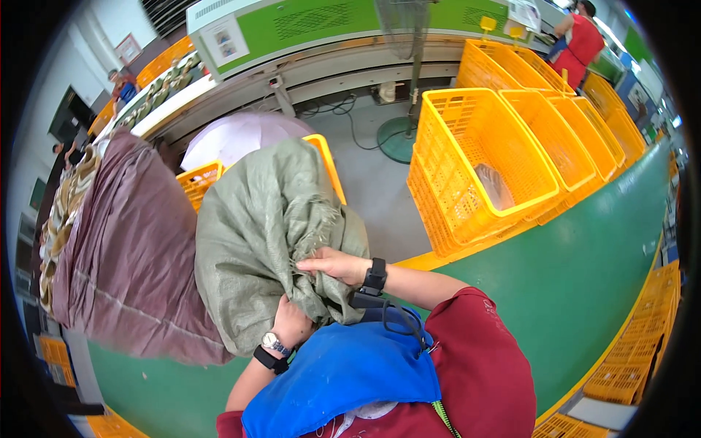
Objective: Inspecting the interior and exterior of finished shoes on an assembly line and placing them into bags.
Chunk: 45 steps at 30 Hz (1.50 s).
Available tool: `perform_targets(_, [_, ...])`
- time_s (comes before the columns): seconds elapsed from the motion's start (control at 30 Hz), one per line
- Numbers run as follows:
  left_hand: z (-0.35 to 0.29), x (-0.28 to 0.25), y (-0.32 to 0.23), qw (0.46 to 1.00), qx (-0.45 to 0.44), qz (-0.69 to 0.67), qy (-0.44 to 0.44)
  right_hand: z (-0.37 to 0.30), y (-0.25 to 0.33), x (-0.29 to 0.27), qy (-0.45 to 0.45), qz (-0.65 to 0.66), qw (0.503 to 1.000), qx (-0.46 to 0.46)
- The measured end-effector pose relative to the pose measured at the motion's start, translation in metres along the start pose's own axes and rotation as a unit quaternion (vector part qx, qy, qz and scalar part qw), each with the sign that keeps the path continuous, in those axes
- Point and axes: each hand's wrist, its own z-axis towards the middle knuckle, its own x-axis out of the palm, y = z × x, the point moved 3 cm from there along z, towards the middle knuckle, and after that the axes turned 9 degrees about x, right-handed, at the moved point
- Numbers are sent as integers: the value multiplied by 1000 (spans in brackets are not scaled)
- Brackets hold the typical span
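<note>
The room is a workshop with a green floor [569, 255] edged by a yellow line, and a long green-and-white machine [314, 22] across the far side.

The grey-green sack [248, 219] stands directly in front of the person, bulging and full-looking; its contents and what it rests on are hidden. The right hand [332, 264] has its fingers closed on a bunched, frayed fold near the sack's mouth. The left hand [292, 321] is at the near side, just below the right one; its fingertips are lost among the folds, so whether they grip cannot be told.

Progress, as judged: the cloth is gathered at the near side, and no tie or knot is visible there. Fastening therefore appears not done, though whether the mouth is being drawn together or opened cannot be determined.

Left of the sack and close against it is a large purple-brown cloth bundle [139, 255]. Just beyond the sack are a yellow basket [201, 182] and a pale umbrella [234, 139], partly covered by it. To the right, well apart, yellow crates [438, 175] stand in a row; the nearest contains a clear plastic bag [493, 186]. At the far right is a co-worker in red [580, 47].
</note>
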Motion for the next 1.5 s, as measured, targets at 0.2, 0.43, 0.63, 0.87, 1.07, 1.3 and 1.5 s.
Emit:
perform_targets(0.2, [22, -19, 0, 994, 35, -91, -44, 46, 30, 14, 24, -60, 970, -234])
perform_targets(0.43, [7, -71, -17, 984, -33, -175, 17, 117, -84, -30, -64, -419, 887, -180])
perform_targets(0.63, [-100, -94, 11, 890, -296, -230, -260, 52, -34, -23, -57, -447, 875, -176])
perform_targets(0.87, [-329, 79, -30, 758, -590, -243, -137, 22, 22, 73, -112, -560, 741, -353])
perform_targets(1.07, [-537, 312, -238, 564, -718, -380, -150, 59, -42, 231, 232, -580, 740, -250])
perform_targets(1.3, [-611, 251, -258, 357, -802, -472, -77, 180, -245, 294, 459, -644, 610, 53])
perform_targets(1.5, [-636, 234, -256, 255, -770, -566, -147, 289, -354, 227, 227, -834, 466, 190])
